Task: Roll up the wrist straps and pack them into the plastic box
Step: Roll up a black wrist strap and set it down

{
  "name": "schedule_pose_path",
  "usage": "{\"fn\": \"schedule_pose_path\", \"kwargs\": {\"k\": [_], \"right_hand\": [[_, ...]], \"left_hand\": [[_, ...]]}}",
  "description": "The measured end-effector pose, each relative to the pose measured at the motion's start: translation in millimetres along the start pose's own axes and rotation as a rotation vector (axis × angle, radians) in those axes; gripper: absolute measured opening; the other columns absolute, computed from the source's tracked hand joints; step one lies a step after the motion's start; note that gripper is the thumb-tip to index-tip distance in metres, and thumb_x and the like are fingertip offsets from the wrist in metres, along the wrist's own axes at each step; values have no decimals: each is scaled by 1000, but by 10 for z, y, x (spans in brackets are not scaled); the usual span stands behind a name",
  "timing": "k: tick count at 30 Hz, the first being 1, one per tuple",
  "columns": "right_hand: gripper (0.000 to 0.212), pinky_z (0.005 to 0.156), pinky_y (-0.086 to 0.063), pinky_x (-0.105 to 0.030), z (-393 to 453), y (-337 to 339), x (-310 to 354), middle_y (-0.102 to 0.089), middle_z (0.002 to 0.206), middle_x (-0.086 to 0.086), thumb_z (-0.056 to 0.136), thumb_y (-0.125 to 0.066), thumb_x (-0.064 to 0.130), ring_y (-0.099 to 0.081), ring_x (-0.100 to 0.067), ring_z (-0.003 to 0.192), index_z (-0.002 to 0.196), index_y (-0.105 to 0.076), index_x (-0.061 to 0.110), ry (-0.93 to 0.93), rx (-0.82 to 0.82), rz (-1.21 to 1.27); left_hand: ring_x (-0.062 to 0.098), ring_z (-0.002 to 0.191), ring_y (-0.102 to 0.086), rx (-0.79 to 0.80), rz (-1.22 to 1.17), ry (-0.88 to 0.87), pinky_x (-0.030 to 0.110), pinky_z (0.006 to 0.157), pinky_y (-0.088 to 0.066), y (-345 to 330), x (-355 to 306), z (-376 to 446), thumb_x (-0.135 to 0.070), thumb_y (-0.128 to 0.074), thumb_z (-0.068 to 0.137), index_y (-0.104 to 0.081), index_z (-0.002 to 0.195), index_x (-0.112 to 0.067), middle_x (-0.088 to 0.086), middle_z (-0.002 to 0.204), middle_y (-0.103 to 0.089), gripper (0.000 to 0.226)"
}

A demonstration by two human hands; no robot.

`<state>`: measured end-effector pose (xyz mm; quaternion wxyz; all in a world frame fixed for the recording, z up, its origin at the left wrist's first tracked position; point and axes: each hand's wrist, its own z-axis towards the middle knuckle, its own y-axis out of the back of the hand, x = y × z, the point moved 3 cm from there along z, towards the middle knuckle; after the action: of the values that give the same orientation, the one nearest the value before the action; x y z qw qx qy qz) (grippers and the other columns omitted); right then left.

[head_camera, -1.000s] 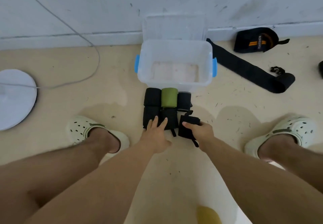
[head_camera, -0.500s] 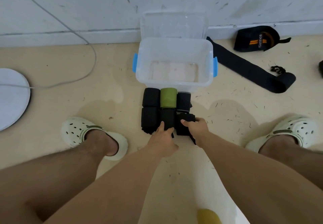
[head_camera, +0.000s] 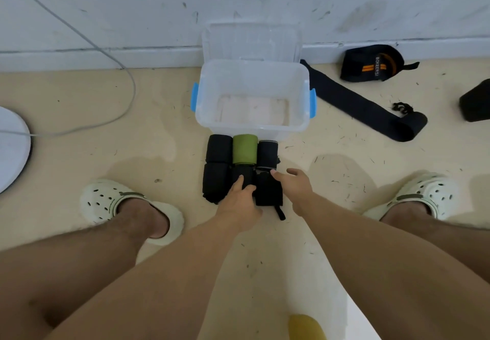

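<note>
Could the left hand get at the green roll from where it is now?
Probably yes. The left hand rests on the black roll just in front of the green roll, whose top is bare, with nothing between; the plastic box sits behind it.

Six rolled straps [head_camera: 244, 149], one plastic box [head_camera: 253, 74], two unrolled straps [head_camera: 355, 102].

Bare indoor room, likely a home: beige floor [head_camera: 79, 132], scuffed white wall [head_camera: 344, 0] at 12 o'clock, foam clogs [head_camera: 111, 201].
</note>
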<state>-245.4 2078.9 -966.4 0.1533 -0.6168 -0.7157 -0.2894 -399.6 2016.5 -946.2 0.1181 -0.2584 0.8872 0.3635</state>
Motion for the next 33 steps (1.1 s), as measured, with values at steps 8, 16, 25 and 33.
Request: {"fn": "schedule_pose_path", "kwargs": {"k": [8, 16, 25, 33], "right_hand": [[57, 98, -44, -34, -211, 412, 350, -56, 142, -7, 97, -71, 36, -55, -23, 114, 146, -48, 17, 98, -65, -161], [52, 97, -50, -34, -660, 1139, 1640, -64, 134, -6, 95, -74, 32, -62, -24, 118, 141, -54, 18, 394, -3, -842], [36, 80, -43, -30, -113, 1693, 2559, -58, 107, 4, 100, -65, 29, -59, -21, 102, 134, -62, 19, 553, -12, -1276], [54, 98, -49, -35, 1355, 1658, 2488, -59, 143, -7, 99, -66, 25, -57, -28, 128, 150, -49, 18, 417, -13, -1266]], "left_hand": [[19, 156, -27, -84, -170, -137, 36, 120, -34, 275, -656, -25, -27, -67, 100, -44, 155, -22, 0, 174, -11, 61], [20, 155, -28, -180, -134, -335, 33, 120, -27, 965, -1570, -304, -30, -65, 101, -39, 157, -21, 1, 172, -17, 63], [29, 131, -53, -132, 171, -472, 41, 104, -47, 1634, -2647, 291, -21, -63, 99, -41, 155, -16, 7, 157, -40, 60], [27, 142, -43, -84, 134, -371, 38, 111, -42, 1441, -2689, 1440, -17, -60, 101, -31, 160, -14, 8, 159, -38, 66]]}}
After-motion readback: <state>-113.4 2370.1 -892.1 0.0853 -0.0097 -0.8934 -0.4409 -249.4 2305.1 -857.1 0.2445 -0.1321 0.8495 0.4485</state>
